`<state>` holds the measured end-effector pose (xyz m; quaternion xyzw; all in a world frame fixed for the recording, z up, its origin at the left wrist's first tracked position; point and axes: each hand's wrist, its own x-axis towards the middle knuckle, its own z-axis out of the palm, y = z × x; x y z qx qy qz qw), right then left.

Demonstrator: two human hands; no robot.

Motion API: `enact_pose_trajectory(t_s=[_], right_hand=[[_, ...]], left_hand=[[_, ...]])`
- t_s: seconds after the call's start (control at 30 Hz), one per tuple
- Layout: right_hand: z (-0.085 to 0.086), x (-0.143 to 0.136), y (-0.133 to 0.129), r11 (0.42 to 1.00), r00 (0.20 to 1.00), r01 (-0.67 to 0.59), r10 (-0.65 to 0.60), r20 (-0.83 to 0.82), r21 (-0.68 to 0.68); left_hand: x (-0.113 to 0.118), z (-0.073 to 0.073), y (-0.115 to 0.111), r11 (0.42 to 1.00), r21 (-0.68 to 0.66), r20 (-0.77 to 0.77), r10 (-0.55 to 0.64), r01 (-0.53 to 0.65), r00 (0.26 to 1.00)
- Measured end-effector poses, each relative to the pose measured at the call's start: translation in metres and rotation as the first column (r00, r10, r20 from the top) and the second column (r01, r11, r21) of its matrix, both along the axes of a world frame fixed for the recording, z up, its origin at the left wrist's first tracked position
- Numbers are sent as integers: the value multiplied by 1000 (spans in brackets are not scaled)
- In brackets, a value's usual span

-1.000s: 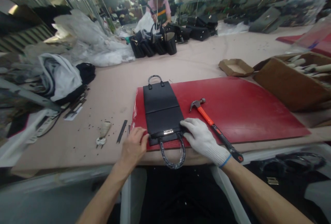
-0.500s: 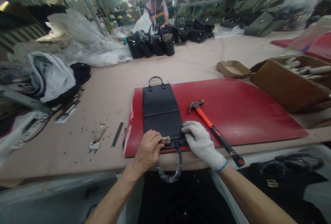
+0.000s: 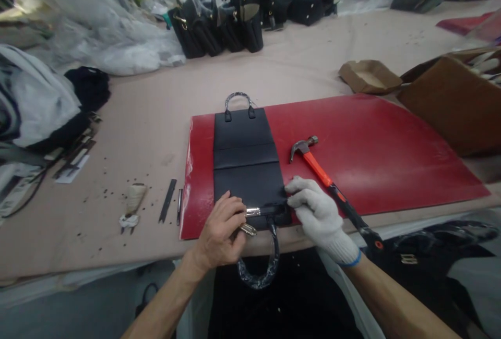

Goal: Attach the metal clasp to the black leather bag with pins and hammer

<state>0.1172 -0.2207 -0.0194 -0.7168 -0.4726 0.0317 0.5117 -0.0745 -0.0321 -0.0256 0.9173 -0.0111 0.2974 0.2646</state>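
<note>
At the right edge, a brown box holds pale pieces, beside a small cardboard tray. Lower centre, the black bag panel lies on a red board atop the cloth-covered table. The bare left hand grasps a metal clasp piece; the gloved right hand, fingers curled, touches the panel's right edge.

Glossy red board lies under smooth black leather-like panel.

No words, brands or numbers could be read; marks on the white strip were too blurred.
</note>
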Motion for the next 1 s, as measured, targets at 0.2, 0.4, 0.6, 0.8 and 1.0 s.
enact_pose_trajectory(t_s=[0.2,0.4,0.6,0.8,1.0], right_hand=[[3,-1,1,998,995,-57,56,81,9],[12,-7,2,990,941,-99,125,313,-98],[5,-16,-1,982,904,27,57,424,-189],[2,-22,2,964,925,145,-53,375,-221],[0,-17,3,955,915,91,31,402,-281]], left_hand=[[-1,-4,-4,997,45,96,52,-57,994],[-5,-9,-6,972,174,184,127,-160,975],[-6,-12,-9,956,158,273,200,-249,941],[-5,-15,-10,956,89,301,242,-279,922],[-7,-12,-9,968,58,272,220,-244,937]])
